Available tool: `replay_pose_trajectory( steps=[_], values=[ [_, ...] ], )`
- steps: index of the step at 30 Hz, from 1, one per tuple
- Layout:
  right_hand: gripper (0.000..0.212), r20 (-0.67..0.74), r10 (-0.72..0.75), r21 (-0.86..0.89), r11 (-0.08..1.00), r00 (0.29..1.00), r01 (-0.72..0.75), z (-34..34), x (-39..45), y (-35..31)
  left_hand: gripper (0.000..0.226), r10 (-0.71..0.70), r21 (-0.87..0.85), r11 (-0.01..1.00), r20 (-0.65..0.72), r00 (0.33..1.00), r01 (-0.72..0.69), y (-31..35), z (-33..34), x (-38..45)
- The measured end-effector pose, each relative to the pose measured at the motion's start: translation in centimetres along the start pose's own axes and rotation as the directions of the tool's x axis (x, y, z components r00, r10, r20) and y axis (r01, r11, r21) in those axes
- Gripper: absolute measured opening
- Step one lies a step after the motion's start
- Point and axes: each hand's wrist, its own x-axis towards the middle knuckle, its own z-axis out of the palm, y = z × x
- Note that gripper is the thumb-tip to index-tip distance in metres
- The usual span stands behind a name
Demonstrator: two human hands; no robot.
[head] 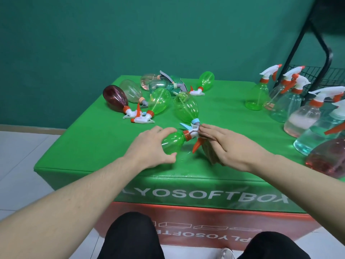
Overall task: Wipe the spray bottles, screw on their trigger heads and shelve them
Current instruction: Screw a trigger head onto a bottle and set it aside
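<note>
Head view of a green-covered table (104, 146) against a green wall. Near the front edge a small green bottle (172, 142) lies on its side, base toward the left, its orange collar and white trigger head (192, 134) pointing right, with the orange trigger lever (197, 146) angled down onto the cover. The left hand (149, 146) curls round the bottle's base, fingers over the top and thumb underneath. The right hand (224, 146) lies flatter, fingers extended over a brownish cloth (210, 152) and pressing it against the trigger head; whether the thumb also grips the cloth cannot be told. Just behind, a larger green bottle with a blue collar (185, 107) lies with its head almost touching the right fingertips. Farther back and left, a loose group of lying bottles: a dark red one (115, 98), clear ones (130, 90) and more green ones (160, 100), most with heads fitted. Along the right side stand upright bottles with white-and-orange heads: a green one (256, 94), several clear ones (287, 103), and a reddish one (326, 159) at the edge of view. Behind them stands a black wire rack (326, 71). The person's dark-clad knees (130, 238) appear at the bottom, before the lettered front of the box under the cover.
</note>
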Motion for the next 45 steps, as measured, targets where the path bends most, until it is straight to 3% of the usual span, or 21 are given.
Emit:
replay_pose_trajectory(
  steps=[10, 19, 26, 32, 36, 40, 45],
  values=[
    [0.070, 0.155, -0.012, -0.123, 0.992, 0.988, 0.031, -0.1, 5.3, -0.7, 0.083, 0.045, 0.008, 0.999, -0.013, 0.999, -0.045, -0.4, 0.5, 0.0],
    [0.031, 0.338, 0.065, -0.165, 0.986, 0.939, -0.009, -0.5, 8.0, -1.4, 0.081, 0.037, 0.030, 0.999, -0.001, 0.999, -0.037, -0.2, 0.6, 0.2],
    [0.042, 0.206, -0.023, -0.209, 0.976, 0.978, 0.067, 0.0, 6.4, -1.1, 0.080, -0.002, 0.007, 1.000, 0.009, 1.000, 0.002, -0.1, 0.4, 0.1],
    [0.049, 0.071, 0.000, -0.175, 0.985, 0.997, 0.013, 0.9, 3.8, -1.0, 0.080, -0.023, -0.010, 1.000, 0.018, 1.000, 0.023, 0.0, 0.2, 0.5],
    [0.056, 0.069, 0.026, -0.194, 0.981, 0.997, -0.013, 1.0, 1.7, -0.7, 0.079, -0.030, -0.018, 0.999, 0.025, 0.999, 0.030, 0.0, 0.2, 0.8],
    [0.080, 0.097, 0.025, -0.245, 0.970, 0.995, -0.001, 1.2, -0.1, -0.8, 0.079, -0.033, -0.008, 0.999, 0.041, 0.999, 0.033, 0.3, 0.0, 1.1],
    [0.081, 0.094, 0.011, -0.346, 0.938, 0.996, 0.022, 1.8, -1.0, -1.1, 0.080, -0.036, 0.008, 0.999, 0.043, 0.998, 0.036, 0.6, 0.0, 0.9]
  ],
)
